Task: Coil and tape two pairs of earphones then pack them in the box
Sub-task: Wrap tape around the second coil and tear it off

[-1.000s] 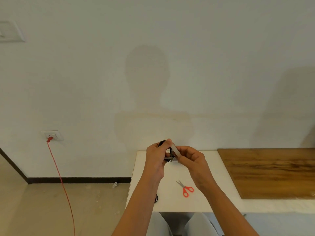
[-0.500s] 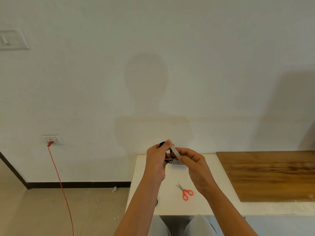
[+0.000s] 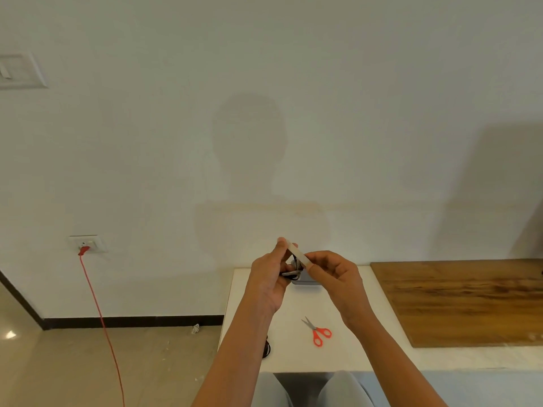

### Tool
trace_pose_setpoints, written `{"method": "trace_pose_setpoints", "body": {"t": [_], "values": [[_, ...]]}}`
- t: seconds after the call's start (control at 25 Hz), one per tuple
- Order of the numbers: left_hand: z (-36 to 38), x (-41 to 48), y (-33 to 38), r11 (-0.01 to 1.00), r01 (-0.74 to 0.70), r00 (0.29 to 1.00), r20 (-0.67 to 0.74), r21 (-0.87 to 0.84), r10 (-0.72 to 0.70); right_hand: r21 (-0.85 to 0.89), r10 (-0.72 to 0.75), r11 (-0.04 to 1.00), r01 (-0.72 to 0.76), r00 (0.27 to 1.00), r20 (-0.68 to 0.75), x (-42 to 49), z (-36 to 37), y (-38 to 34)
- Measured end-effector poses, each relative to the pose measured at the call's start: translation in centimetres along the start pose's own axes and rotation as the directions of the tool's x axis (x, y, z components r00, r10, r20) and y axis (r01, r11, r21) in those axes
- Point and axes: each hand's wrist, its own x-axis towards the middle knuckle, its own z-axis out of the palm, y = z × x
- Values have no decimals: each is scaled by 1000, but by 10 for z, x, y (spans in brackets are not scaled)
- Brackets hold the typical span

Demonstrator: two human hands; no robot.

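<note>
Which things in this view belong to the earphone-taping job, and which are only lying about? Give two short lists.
Belong to the job:
coiled black earphones, pinched in the left hand
strip of tape, stretched between both hands, right hand
red-handled scissors
grey box, partly hidden
black cable at the table edge, probably the second pair

Lying about:
wooden board
red cord at the wall socket

Before me a white counter (image 3: 352,356) carries a wooden board (image 3: 464,301) on its right part. A red cord (image 3: 100,318) hangs from the wall socket (image 3: 88,243) toward the floor (image 3: 88,368).
</note>
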Motion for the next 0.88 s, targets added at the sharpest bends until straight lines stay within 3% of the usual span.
{"method": "trace_pose_setpoints", "body": {"t": [0.16,0.56,0.88], "values": [[5,-5,-5,991,-67,997,50,114,62,35,1,999,0,999,-49,6,4,-6],[2,-1,1,1000,-5,1000,5,-2,5,24,-11,1000,8,995,101,-2,1,-7],[5,-3,2,1000,-6,1000,17,-28,7,48,-9,999,6,998,57,1,3,-10]]}}
